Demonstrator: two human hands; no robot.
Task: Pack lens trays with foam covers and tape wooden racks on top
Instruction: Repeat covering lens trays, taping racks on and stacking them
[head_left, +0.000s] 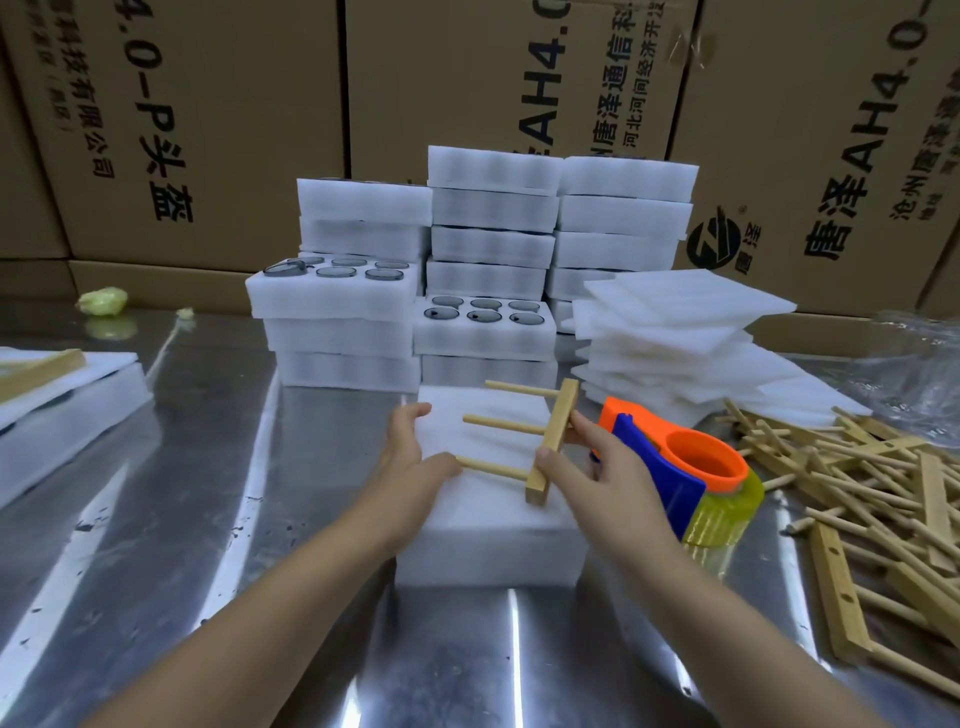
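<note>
- The right hand (592, 467) is pinching the bar of a wooden rack (540, 441) between thumb and fingers, holding it tilted over the foam cover (483, 499), its 3 pegs pointing toward the left hand.
- The left hand (415, 457) is lying flat with fingers spread on the cover's near-left edge, holding nothing, its thumb beside the tip of the nearest peg.
- The cover is sitting on a foam tray (488, 556) directly under both hands.
- A tape dispenser (680, 467), orange and blue, is lying just right of the right hand.
- Further right, a heap of loose racks (857, 499) is sprawling over the metal table (156, 519).
- Beyond the right hand, spare covers (685, 332) are sitting in a loose pile.
- Beyond both hands, stacked trays (488, 244) are standing, 2 showing dark lenses (483, 309).
- Cardboard boxes (208, 104) are lining the back.
</note>
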